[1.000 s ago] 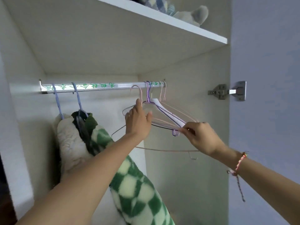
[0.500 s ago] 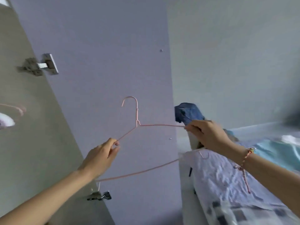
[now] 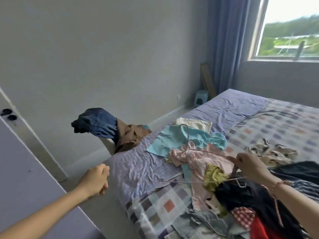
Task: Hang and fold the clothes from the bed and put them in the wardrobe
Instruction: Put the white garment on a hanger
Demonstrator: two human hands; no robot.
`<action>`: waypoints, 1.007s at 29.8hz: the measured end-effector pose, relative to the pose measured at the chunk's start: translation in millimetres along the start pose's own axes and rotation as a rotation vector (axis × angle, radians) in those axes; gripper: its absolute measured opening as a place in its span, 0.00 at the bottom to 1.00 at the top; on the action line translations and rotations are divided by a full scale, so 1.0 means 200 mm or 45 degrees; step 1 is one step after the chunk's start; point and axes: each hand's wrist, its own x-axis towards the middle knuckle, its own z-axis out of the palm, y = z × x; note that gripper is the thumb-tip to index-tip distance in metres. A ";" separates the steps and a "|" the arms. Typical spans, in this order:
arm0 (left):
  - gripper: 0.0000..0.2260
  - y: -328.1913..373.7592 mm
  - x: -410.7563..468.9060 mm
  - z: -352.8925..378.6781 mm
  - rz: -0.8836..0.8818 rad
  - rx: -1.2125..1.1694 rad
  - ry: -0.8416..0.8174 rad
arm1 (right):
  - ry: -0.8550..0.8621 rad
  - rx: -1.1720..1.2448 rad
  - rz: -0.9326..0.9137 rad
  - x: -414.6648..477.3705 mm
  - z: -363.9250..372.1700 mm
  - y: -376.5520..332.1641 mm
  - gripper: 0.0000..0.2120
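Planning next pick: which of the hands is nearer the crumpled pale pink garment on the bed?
Right. The right hand, holding a pink wire hanger, is beside the garment; the left hand is far left, off the bed.

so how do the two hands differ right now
The right hand pinches the wire hanger; the left hand is curled and holds nothing. The right hand is over the clothes pile; the left hand is beside the bed, off its edge. Both reach forward.
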 end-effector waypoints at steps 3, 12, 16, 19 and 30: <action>0.13 0.27 0.09 0.23 0.155 0.120 -0.206 | 0.029 -0.085 0.138 0.00 -0.05 0.29 0.17; 0.10 1.02 0.20 0.89 0.711 0.954 -0.754 | 0.458 0.371 0.712 -0.09 -0.15 0.97 0.14; 0.09 1.28 0.25 1.12 0.891 0.971 -0.795 | 0.516 0.540 0.834 -0.11 -0.20 1.16 0.15; 0.11 1.43 0.35 1.27 0.954 0.958 -0.855 | 0.550 0.673 0.855 -0.08 -0.20 1.23 0.13; 0.10 1.42 0.86 1.46 1.039 1.033 -0.887 | 0.476 0.873 1.043 0.39 0.08 1.22 0.20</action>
